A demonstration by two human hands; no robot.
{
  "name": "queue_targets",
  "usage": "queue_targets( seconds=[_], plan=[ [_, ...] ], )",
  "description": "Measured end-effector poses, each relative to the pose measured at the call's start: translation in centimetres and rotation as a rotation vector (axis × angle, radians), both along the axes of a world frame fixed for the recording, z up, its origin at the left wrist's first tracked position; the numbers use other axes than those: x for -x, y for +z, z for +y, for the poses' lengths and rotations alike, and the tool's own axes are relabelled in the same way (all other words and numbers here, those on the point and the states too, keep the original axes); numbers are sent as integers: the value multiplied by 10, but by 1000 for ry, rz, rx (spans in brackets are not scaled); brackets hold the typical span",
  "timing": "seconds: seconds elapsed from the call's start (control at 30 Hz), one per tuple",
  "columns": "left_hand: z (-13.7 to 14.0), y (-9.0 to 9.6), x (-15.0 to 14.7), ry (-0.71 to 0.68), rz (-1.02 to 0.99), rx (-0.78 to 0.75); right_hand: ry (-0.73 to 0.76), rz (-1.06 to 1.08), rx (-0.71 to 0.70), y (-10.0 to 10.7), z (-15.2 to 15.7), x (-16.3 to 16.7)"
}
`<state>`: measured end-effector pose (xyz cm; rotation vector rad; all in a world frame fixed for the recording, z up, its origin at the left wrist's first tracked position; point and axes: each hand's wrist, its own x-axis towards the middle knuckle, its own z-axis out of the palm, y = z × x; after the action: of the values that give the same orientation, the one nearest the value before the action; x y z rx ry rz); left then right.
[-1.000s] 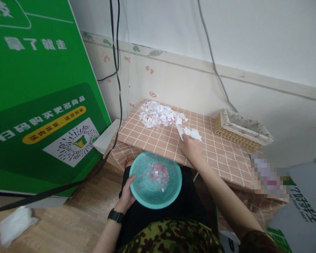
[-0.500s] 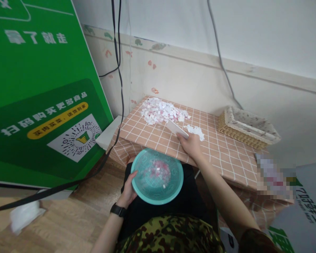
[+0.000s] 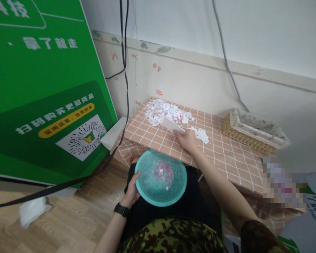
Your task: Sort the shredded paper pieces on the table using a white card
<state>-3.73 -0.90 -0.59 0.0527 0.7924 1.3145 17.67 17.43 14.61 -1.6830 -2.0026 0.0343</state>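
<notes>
My left hand (image 3: 133, 189) grips the left rim of a turquoise plastic colander (image 3: 160, 201), which rests over my lap below the table edge. Pink and white paper scraps (image 3: 163, 173) lie inside it. Over the table, my right hand (image 3: 186, 140) is closed on a flat white card (image 3: 172, 126). The card is tilted, its far end beside a heap of white and pinkish paper scraps (image 3: 165, 110). A smaller pile of white scraps (image 3: 200, 134) lies just behind and to the right of my right hand.
The table has a checked brown cloth (image 3: 147, 134). A lined wicker basket (image 3: 250, 138) stands on its right part, near a blurred-out item. To the left rises a green panel (image 3: 47, 77), with black cables (image 3: 126, 88) hanging in front. A white bag (image 3: 34, 212) lies on the floor.
The whole view has shifted a little, so things appear slightly further right. My right hand with the card has moved slightly left and toward the large heap. My left hand still holds the colander.
</notes>
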Motion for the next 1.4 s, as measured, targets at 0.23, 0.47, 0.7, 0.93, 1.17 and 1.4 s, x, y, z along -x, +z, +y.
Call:
queue_targets(
  seconds=[0.23,0.47,0.7,0.93,1.17,1.4],
  plan=[
    [-2,1,0,16,11,10,49,122,-14,3,5,-5],
    [-3,14,11,121,70,75,319,243,78,8,20,-8],
    [-6,45,32,146,114,62,352,353,132,6,33,-3],
    [-8,67,39,103,120,47,512,390,215,14,13,10],
    [-10,84,34,-91,-22,0,448,316,207,9,-1,20],
    [-14,91,15,-45,-25,-9,551,247,156,8,-35,34]
  ],
)
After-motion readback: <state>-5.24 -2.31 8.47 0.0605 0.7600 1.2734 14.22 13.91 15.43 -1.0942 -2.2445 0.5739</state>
